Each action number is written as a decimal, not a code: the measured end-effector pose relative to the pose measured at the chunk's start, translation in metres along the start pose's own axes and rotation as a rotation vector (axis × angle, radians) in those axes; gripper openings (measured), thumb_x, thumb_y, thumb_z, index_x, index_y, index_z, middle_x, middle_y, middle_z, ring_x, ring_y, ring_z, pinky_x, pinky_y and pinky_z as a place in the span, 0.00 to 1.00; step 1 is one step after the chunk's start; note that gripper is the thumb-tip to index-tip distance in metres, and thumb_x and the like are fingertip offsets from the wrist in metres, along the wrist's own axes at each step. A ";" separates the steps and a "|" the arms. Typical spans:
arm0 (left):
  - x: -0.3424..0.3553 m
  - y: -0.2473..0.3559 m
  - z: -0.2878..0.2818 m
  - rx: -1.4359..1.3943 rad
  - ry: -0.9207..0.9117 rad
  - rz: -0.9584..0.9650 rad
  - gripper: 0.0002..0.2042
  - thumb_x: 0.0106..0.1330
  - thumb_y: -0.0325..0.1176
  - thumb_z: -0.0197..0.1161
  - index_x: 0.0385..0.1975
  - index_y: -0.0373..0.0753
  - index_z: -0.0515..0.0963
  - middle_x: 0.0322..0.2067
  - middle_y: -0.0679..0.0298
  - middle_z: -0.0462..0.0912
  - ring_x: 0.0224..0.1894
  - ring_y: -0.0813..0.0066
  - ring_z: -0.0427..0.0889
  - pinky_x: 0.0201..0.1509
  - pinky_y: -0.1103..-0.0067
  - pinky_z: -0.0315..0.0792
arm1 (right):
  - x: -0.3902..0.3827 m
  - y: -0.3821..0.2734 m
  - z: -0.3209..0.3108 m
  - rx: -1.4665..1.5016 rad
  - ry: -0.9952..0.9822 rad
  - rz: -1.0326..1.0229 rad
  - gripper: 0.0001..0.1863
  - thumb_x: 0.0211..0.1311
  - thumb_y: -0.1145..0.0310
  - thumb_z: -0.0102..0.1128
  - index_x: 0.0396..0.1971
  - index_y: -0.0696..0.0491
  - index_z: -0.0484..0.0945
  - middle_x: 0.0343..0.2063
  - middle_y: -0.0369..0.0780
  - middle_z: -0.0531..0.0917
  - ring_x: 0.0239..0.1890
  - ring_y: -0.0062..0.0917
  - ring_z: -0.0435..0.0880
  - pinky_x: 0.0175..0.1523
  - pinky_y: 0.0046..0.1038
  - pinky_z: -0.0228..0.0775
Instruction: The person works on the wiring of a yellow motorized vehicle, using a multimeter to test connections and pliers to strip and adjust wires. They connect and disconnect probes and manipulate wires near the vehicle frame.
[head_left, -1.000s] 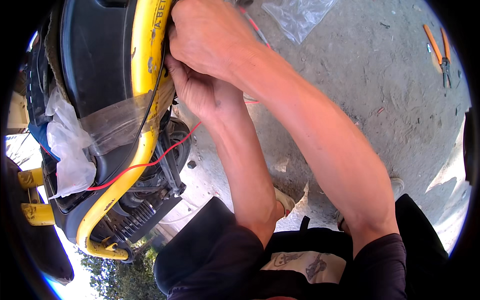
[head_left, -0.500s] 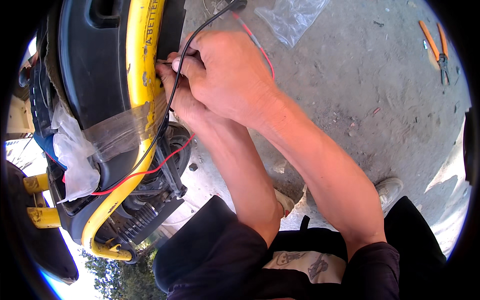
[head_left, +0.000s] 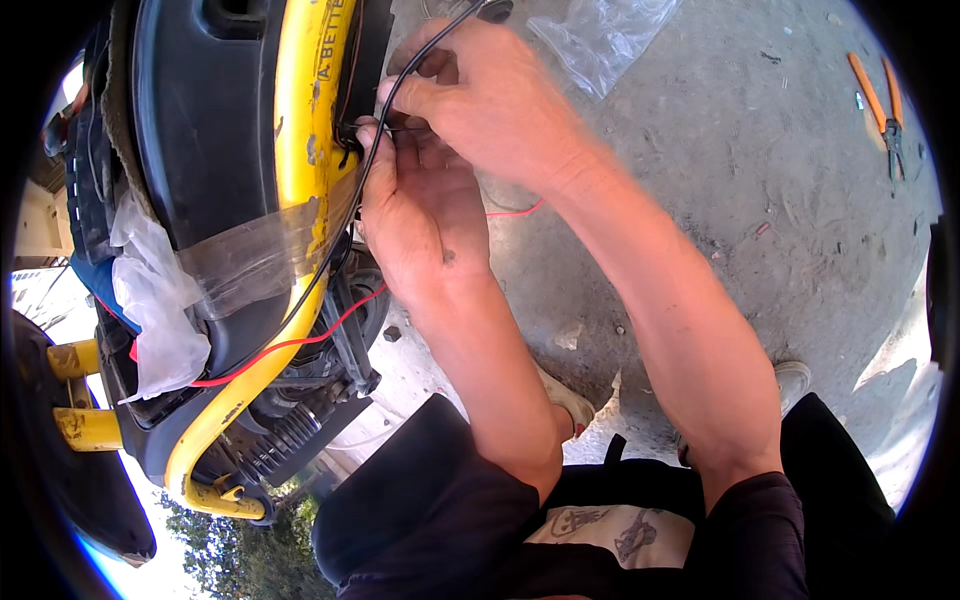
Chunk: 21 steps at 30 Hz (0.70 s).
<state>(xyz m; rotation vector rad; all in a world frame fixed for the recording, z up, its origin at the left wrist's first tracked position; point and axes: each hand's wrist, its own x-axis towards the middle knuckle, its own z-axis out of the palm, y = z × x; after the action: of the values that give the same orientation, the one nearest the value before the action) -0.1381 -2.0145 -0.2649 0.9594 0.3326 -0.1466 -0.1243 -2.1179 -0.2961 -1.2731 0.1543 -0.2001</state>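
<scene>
Beside the yellow frame tube [head_left: 303, 120] of a vehicle, my left hand [head_left: 425, 215] is turned palm up. Its thumb and fingers close on a thin dark wire [head_left: 402, 128] coming from behind the tube. Just above it, my right hand [head_left: 495, 100] has its fingers curled and thumb pressed in; anything between those fingertips is hidden. A black cable [head_left: 372, 160] hangs across in front of both hands and runs down along the tube. Lower down, a red wire [head_left: 325, 335] crosses the tube, and a bit of red wire shows right of my left hand.
Orange-handled pliers [head_left: 880, 110] lie on the dusty ground at far right. A clear plastic bag [head_left: 605, 40] lies beyond my right hand. Clear tape [head_left: 250, 262] wraps the black body panel [head_left: 200, 130] and tube. White plastic [head_left: 155, 300] hangs at left, above a coil spring [head_left: 285, 445].
My right hand has moved up and away from my left, opening a gap between them. My left hand has turned to show its palm. The view has shifted slightly.
</scene>
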 end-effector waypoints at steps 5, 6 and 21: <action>-0.004 0.003 0.001 -0.077 -0.024 -0.008 0.18 0.80 0.36 0.49 0.62 0.33 0.69 0.59 0.56 0.76 0.61 0.66 0.77 0.67 0.67 0.72 | 0.009 -0.013 0.008 -0.028 -0.185 -0.066 0.13 0.56 0.69 0.65 0.37 0.63 0.85 0.27 0.47 0.87 0.31 0.30 0.87 0.41 0.30 0.78; -0.002 0.004 0.001 -0.057 -0.012 0.005 0.18 0.80 0.35 0.48 0.63 0.33 0.68 0.59 0.57 0.76 0.60 0.65 0.78 0.66 0.66 0.73 | 0.010 -0.012 0.010 -0.036 -0.174 -0.057 0.13 0.56 0.70 0.64 0.37 0.63 0.85 0.27 0.48 0.87 0.31 0.31 0.87 0.41 0.31 0.78; 0.009 0.000 -0.037 -0.264 -0.415 -0.033 0.14 0.78 0.32 0.51 0.59 0.36 0.72 0.53 0.57 0.79 0.56 0.67 0.79 0.62 0.68 0.74 | 0.024 -0.008 0.022 0.054 -0.216 0.163 0.13 0.59 0.70 0.64 0.39 0.65 0.84 0.28 0.48 0.87 0.29 0.29 0.85 0.35 0.32 0.76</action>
<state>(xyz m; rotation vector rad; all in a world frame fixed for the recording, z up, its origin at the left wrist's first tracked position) -0.1376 -1.9835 -0.2873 0.6419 -0.0161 -0.3179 -0.0967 -2.1054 -0.2828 -1.2129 0.0664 0.0732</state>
